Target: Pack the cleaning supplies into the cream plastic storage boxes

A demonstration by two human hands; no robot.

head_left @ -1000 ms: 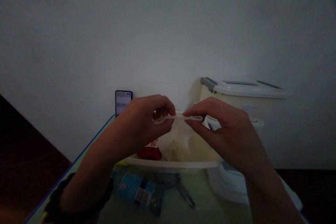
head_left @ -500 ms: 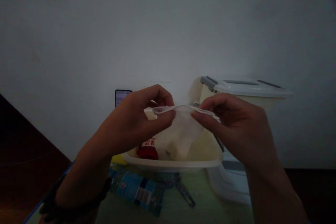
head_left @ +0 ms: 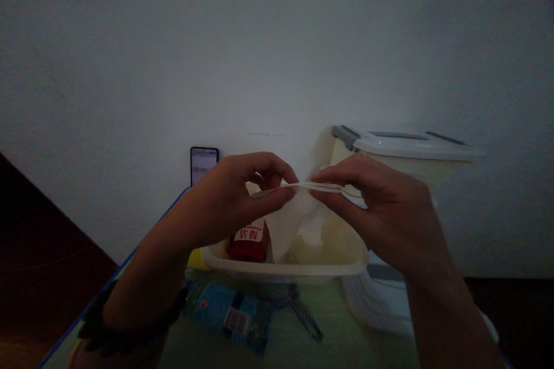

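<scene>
A thin white translucent piece with a band-like edge point(head_left: 326, 187) is stretched level between my hands; its exact kind cannot be made out. My left hand point(head_left: 242, 190) pinches this edge between thumb and fingers. Close beside it, my right hand point(head_left: 367, 202) pinches the same edge from the right. Both hands are above a cream basin point(head_left: 285, 271). Inside the basin lie a red pack with white lettering point(head_left: 249, 242) and, to its right, something pale and crumpled point(head_left: 309, 236).
A bottle with a blue label point(head_left: 229, 314) lies in front of the basin, by a dark patterned strap point(head_left: 305, 320). A phone point(head_left: 204, 164) leans at the wall point(head_left: 277, 52). To the right are a lidded storage box point(head_left: 402, 147) and a white lid-like piece point(head_left: 381, 305).
My hands have come slightly closer together, and the white edge between them lies flatter. My left hand has shifted a little right, uncovering more of the phone and the red pack.
</scene>
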